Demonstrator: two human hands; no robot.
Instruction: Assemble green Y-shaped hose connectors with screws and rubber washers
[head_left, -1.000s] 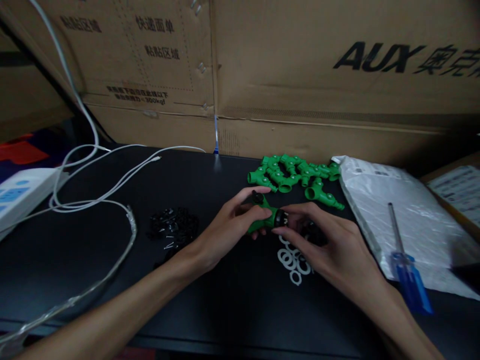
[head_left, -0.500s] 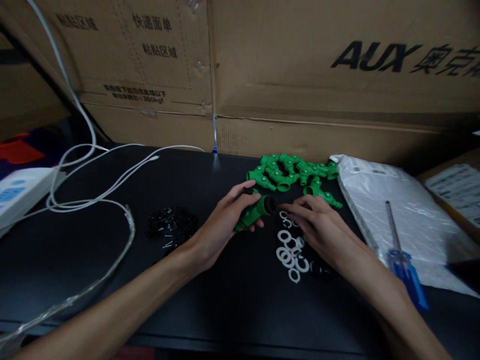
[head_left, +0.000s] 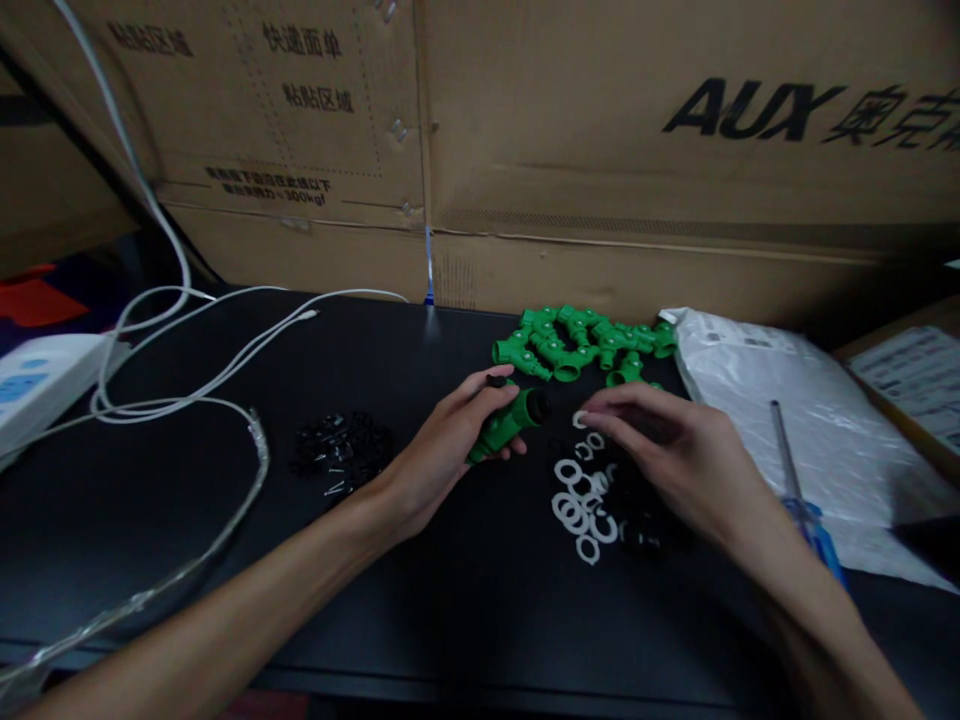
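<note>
My left hand (head_left: pixel 457 430) is wrapped round a green plastic pipe fitting (head_left: pixel 506 425), its black-lined open end facing right. Between thumb and fingertips, my right hand (head_left: pixel 667 430) pinches a small white ring washer (head_left: pixel 580 420), just right of the fitting and apart from it. Below that hand lies a loose pile of white ring washers (head_left: pixel 574 515). Dark parts (head_left: pixel 641 530) sit beside the washers, partly in shadow under my right hand. Behind both hands several more green fittings (head_left: pixel 566 360) are grouped on the black table.
Small black parts (head_left: pixel 341 450) are heaped left of my left forearm. A blue-handled screwdriver (head_left: pixel 814 530) rests on a white plastic package (head_left: pixel 750 380) at right. White cables (head_left: pixel 217 385) loop across the left side. Cardboard boxes (head_left: pixel 525 150) stand along the back.
My right hand has lifted and turned from over the washers, and a white ring now shows in its fingertips. The left hand holds the fitting almost unmoved.
</note>
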